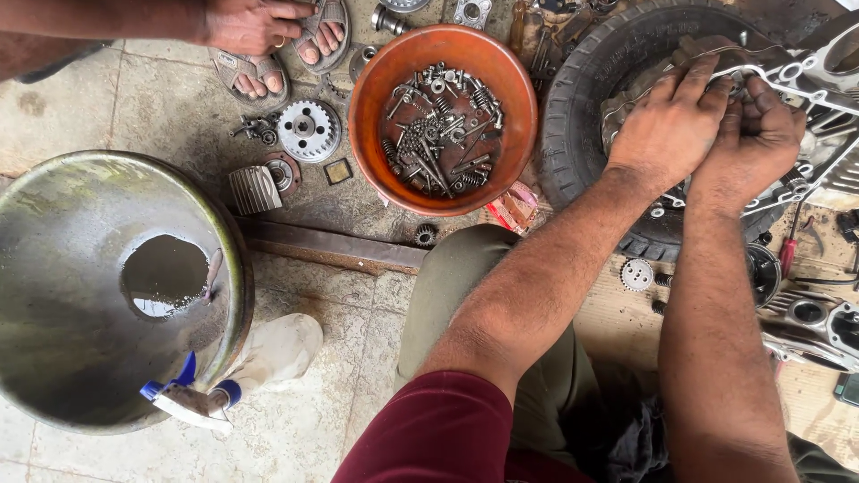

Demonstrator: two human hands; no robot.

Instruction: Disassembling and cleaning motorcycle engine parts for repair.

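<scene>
While both your hands are working at the engine case (810, 72) lying on the tyre (582, 98), you are seating or freeing a small part at its edge, as far as can be judged. Your left hand (667, 125) is pressing flat on the case, fingers spread; your right hand (756, 134) is curling against it, fingertips pinching something too hidden to name. The orange bowl (376, 89) of bolts is sitting just left of the tyre, a gear (307, 131) beyond it, a steel basin (54, 268) at far left. Any next move is calling for a steady case and a careful fingertip grip.
</scene>
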